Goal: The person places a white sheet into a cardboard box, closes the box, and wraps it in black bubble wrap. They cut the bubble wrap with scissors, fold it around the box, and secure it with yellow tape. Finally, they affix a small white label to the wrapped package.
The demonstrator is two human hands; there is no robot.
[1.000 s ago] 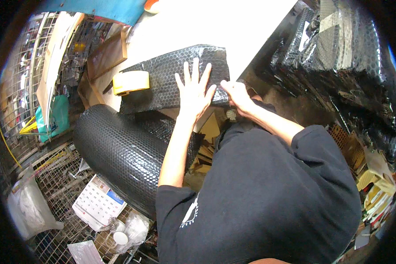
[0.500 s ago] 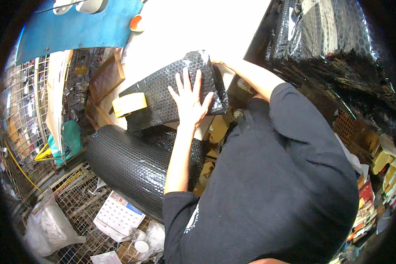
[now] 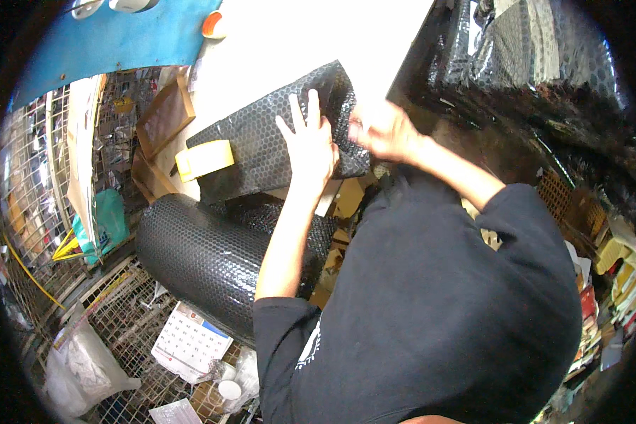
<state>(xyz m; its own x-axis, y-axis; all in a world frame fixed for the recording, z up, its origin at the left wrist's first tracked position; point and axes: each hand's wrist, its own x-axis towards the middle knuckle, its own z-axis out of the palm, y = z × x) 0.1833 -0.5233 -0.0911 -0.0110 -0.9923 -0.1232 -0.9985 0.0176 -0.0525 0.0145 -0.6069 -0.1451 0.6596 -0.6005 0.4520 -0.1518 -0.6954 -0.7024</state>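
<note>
A box-shaped parcel in black bubble wrap (image 3: 251, 152) lies at a slant on the white table. Its top is pressed by my left hand (image 3: 311, 150), palm down with the fingers stretched apart. My right hand (image 3: 390, 133) is at the parcel's right end, beside the folded wrap there. Its fingers are bent and smeared by motion, so whether they grip the wrap is unclear. A roll of yellow tape (image 3: 205, 160) rests on the parcel's left end. Just below the parcel is a big roll of black bubble wrap (image 3: 198, 247).
Behind the parcel spreads the white tabletop (image 3: 297, 35), with an orange-and-white tape roll (image 3: 214, 25) at its left edge. A large stack wrapped in black plastic (image 3: 516, 56) stands at the right. Wire mesh, a calendar sheet (image 3: 191, 343) and a plastic bag (image 3: 88, 364) are lower left.
My right hand has come round from the parcel's far right corner to its right end, nearer me. The end wrap looks more folded. My left hand remains on top, shifted slightly.
</note>
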